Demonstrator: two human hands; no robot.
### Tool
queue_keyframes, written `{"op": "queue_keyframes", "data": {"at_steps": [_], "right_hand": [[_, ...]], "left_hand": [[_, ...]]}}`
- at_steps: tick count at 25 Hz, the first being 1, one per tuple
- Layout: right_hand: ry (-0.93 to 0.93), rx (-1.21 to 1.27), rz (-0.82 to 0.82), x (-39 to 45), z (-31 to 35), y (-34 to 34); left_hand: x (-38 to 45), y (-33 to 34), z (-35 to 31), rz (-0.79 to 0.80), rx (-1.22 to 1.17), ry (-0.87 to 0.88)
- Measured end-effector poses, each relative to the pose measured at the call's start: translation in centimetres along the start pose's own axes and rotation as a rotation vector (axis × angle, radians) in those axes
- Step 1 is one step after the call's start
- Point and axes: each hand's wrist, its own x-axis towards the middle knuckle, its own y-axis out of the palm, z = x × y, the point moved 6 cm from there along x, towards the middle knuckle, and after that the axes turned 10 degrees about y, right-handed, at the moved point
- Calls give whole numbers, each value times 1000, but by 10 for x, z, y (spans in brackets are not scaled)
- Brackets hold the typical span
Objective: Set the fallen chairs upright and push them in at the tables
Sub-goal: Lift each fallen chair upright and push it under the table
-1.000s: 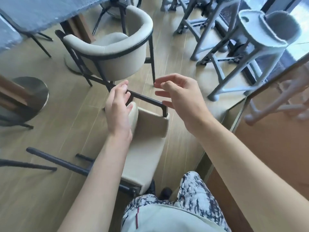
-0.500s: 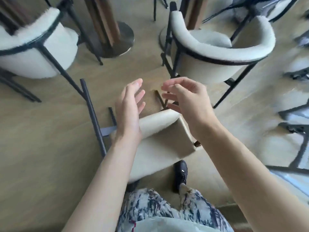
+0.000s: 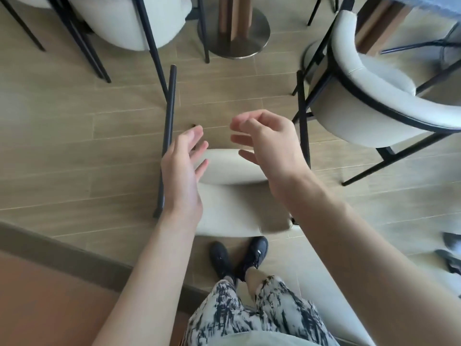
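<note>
A cream-padded chair (image 3: 239,208) with black metal legs lies tipped over on the wood floor just in front of my feet. One of its black legs (image 3: 167,141) points away from me on the left. My left hand (image 3: 183,171) hovers over the chair's left side, fingers spread, holding nothing. Above the padded edge, my right hand (image 3: 269,143) is loosely curled and empty. Neither hand clearly touches the chair.
An upright cream armchair (image 3: 374,101) stands at the right, another (image 3: 129,23) at the top left. A round metal table base (image 3: 234,38) with a wooden column sits between them. A low ledge (image 3: 62,253) runs along the left behind me. Dark shoes (image 3: 451,253) show at the right edge.
The view has swung left across the room. My left hand has let go of the chair's black frame bar, and both hands now hover open above the fallen chair.
</note>
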Motion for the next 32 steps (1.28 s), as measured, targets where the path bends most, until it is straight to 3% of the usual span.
{"op": "queue_keyframes", "data": {"at_steps": [9, 14, 24, 32], "right_hand": [[15, 4, 87, 9, -10, -13], [97, 11, 106, 43, -57, -19], [294, 62, 160, 125, -187, 8], [589, 123, 316, 175, -356, 15]], "left_hand": [[-13, 4, 14, -88, -38, 19], [-11, 9, 62, -166, -76, 8], [10, -26, 217, -288, -179, -102], [16, -56, 381, -441, -315, -164]]}}
